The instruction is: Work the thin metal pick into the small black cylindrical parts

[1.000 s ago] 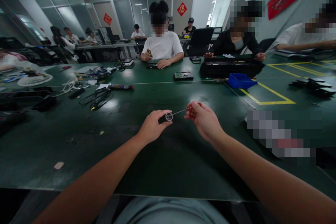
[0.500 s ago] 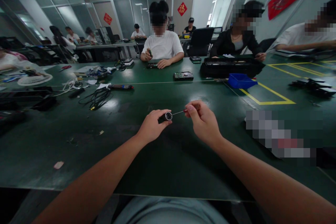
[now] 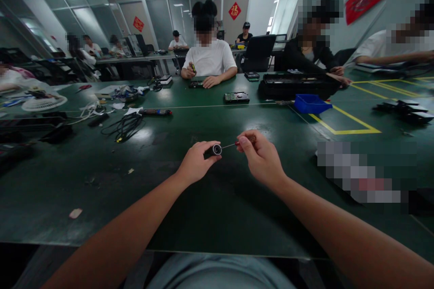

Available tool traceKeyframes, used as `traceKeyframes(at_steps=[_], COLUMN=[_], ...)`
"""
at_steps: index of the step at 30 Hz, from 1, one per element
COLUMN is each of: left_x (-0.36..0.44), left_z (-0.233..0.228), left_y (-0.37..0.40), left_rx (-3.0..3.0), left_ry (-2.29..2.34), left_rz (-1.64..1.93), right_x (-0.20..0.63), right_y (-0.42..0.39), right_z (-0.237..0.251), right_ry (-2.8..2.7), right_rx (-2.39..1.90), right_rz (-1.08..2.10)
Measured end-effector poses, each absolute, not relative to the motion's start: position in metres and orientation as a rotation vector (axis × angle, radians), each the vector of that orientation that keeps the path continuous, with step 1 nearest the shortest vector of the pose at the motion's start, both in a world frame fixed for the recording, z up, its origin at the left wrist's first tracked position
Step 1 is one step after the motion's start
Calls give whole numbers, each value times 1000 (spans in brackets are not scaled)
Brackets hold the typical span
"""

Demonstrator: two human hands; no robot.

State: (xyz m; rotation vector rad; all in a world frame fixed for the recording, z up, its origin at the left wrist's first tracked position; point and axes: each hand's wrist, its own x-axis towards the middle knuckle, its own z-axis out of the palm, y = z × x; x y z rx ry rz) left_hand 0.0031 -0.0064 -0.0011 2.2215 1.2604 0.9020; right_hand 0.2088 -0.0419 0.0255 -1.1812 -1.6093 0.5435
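Observation:
My left hand point(image 3: 195, 162) is closed around a short black cylinder point(image 3: 216, 149) with a silver ring at its open end, which may be a flashlight part. Its ringed end faces toward me and to the right. In my right hand point(image 3: 266, 158) is a thin screwdriver point(image 3: 229, 146), its reddish-brown handle pinched between thumb and fingers. The metal shaft points left, with its tip at the ringed end; whether the tip is inside, I cannot tell. Both hands are above the green table point(image 3: 217, 216).
Across the table a person point(image 3: 210, 61) in white works with a tool. A circuit board point(image 3: 236, 97), a blue bin point(image 3: 312, 104) and a long black casing point(image 3: 298, 86) lie ahead. Black cables point(image 3: 125, 126) are at left, a blurred-out packet point(image 3: 356, 171) at right.
My right hand and the screwdriver have shifted slightly left, and the handle has turned a little. The black cylinder barely moves. The person in black has reached an arm further right across the casing.

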Motion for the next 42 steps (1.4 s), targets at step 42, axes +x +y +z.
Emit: traceKeyframes(at_steps=[42], left_x=[2], left_z=[-6], left_y=[-5], left_rx=[2233], left_ry=[1208], left_rz=[901], right_x=[208], right_y=[-44], right_z=[29], right_ry=[-1527], right_rx=[-1161], right_rz=[682])
